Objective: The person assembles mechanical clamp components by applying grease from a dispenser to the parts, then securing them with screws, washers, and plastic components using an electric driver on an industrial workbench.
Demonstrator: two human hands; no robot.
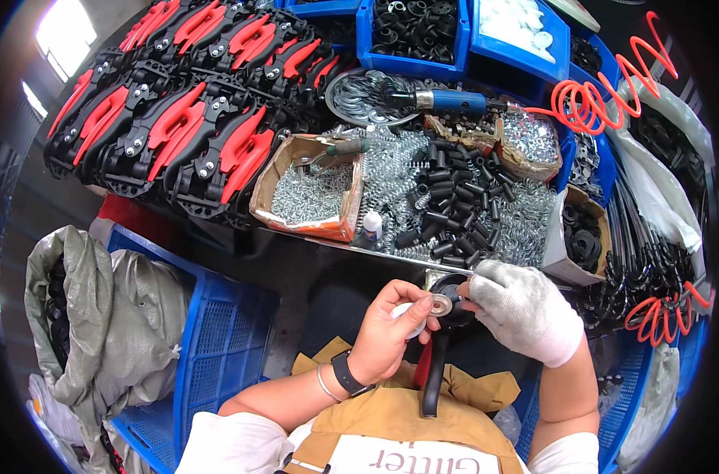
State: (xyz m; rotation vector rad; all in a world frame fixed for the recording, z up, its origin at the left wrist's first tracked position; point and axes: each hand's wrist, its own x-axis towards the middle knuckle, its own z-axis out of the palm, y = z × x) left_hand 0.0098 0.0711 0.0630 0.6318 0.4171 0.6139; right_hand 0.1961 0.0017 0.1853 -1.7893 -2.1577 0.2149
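My left hand (382, 325) is bare, with a dark watch and a bangle at the wrist. It pinches a round metal washer (438, 305) between thumb and fingers, and a white round plastic piece (405, 317) is tucked in the same grip. Beside the washer sits a black part with a round head (454, 310). Its long black handle (434, 383) points down toward my apron, with a red piece along its side. My right hand (525, 306), in a grey-white glove, is closed at the head's right side. Its fingertips hide whatever they hold.
Loose springs (391, 170) and black tubes (458, 197) lie heaped ahead, beside a carton of small springs (308, 193) and a small white bottle (372, 225). Red-and-black assemblies (178, 130) fill the far left. An air tool (450, 101) with a red coiled hose (577, 107) lies behind.
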